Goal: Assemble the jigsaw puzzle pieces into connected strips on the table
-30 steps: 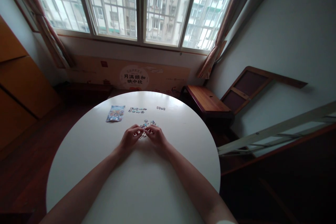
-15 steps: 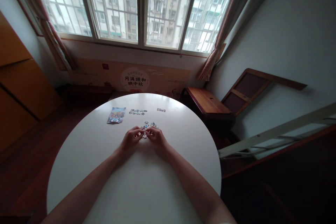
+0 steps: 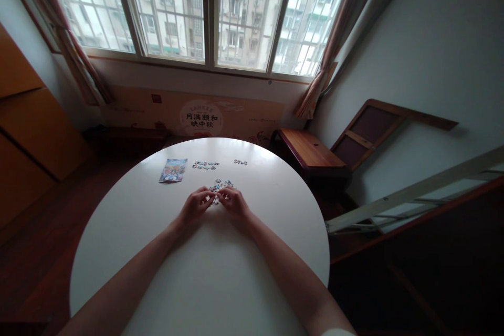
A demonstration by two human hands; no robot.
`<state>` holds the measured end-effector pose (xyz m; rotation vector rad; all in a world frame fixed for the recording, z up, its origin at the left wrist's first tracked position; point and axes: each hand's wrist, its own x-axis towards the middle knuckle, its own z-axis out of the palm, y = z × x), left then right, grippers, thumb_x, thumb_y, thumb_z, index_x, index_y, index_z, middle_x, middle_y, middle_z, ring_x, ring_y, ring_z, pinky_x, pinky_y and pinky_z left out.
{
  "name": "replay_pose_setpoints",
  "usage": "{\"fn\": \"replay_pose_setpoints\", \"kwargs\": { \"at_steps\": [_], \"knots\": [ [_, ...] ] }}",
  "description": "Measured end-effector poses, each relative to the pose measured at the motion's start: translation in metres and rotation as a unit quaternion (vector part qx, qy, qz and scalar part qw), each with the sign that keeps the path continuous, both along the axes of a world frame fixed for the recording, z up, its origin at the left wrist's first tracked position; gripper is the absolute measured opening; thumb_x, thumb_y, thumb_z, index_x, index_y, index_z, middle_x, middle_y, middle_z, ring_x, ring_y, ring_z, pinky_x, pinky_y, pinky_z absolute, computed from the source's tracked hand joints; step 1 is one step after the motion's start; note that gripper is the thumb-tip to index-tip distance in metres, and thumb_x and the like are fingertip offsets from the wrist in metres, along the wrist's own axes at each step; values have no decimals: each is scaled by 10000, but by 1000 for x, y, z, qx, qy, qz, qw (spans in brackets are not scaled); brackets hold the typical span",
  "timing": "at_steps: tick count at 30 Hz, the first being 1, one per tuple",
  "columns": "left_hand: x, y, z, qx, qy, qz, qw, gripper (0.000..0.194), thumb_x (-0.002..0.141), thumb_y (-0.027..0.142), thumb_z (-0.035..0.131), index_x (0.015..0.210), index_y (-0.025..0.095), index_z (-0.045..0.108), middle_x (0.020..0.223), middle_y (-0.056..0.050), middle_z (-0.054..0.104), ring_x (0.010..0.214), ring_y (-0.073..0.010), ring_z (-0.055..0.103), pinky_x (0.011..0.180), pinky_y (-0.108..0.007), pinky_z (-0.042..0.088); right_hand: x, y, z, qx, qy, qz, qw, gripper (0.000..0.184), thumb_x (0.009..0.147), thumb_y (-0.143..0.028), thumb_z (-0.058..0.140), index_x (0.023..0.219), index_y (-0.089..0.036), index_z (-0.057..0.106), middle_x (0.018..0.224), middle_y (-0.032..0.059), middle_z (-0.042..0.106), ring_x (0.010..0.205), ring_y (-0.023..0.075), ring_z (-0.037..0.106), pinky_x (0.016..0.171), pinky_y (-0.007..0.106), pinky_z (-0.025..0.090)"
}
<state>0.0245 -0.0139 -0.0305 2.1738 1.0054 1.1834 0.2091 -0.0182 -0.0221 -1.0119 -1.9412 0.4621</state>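
Observation:
My left hand (image 3: 197, 202) and my right hand (image 3: 233, 202) meet fingertip to fingertip over a small heap of jigsaw puzzle pieces (image 3: 217, 187). Both hands are closed in a pinch; a puzzle piece seems to be held between them, mostly hidden by the fingers. Loose pieces lie just beyond and under the fingertips. Farther off are two rows of puzzle pieces (image 3: 205, 166), with a shorter group of pieces (image 3: 240, 162) to their right. A colourful printed packet (image 3: 173, 170) lies flat to the left of the rows.
The white round table (image 3: 129, 231) carries all of this. Beyond its right edge stands a wooden bench (image 3: 311, 148), with a wooden frame (image 3: 366, 131) by the wall. A pale metal rail (image 3: 417, 194) slants at the right. Windows and tied curtains are at the back.
The view has shifted very slightly. Both hands stay together over the heap, with only a small movement of the fingers.

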Motion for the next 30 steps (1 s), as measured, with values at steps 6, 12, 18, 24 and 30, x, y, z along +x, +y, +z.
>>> {"fn": "replay_pose_setpoints", "kwargs": {
  "at_steps": [6, 12, 18, 24, 30],
  "knots": [
    [0, -1, 1, 4, 1, -3, 1000, 194, 882, 266, 555, 983, 195, 704, 832, -29, 618, 609, -80, 537, 555, -194, 440, 0, 1, -2, -1, 2, -4, 1000, 168, 886, -273, 550, 844, -181, 684, 799, 30, 645, 717, 121, 580, 707, 237, 440],
    [0, 0, 1, -8, 1, -7, 1000, 192, 881, 276, 561, 988, 203, 701, 827, -20, 605, 594, -75, 529, 558, -192, 438, 0, 1, -3, -3, 6, -3, 1000, 173, 890, -282, 547, 845, -185, 683, 800, 29, 644, 719, 120, 584, 701, 232, 440],
    [0, -2, 1, -9, 2, -4, 1000, 201, 884, 277, 554, 991, 190, 700, 824, -26, 606, 595, -78, 524, 555, -197, 434, -1, 1, -4, -3, 11, 3, 1000, 160, 888, -263, 543, 851, -182, 676, 806, 30, 641, 723, 122, 585, 701, 234, 441],
    [1, -5, 5, -3, 17, 0, 1000, 187, 880, 238, 557, 992, 199, 701, 804, -13, 603, 589, -73, 532, 569, -197, 445, -2, 3, -7, 0, 27, 0, 1000, 149, 878, -263, 551, 829, -184, 667, 788, 27, 631, 722, 125, 581, 683, 233, 443],
    [1, -6, 6, -8, 16, -1, 1000, 170, 879, 237, 559, 962, 186, 699, 826, -14, 601, 590, -65, 533, 570, -186, 444, -2, 3, -9, 3, 31, 2, 1000, 126, 868, -236, 559, 824, -181, 663, 787, 26, 630, 717, 122, 577, 679, 228, 444]
  ]
}}
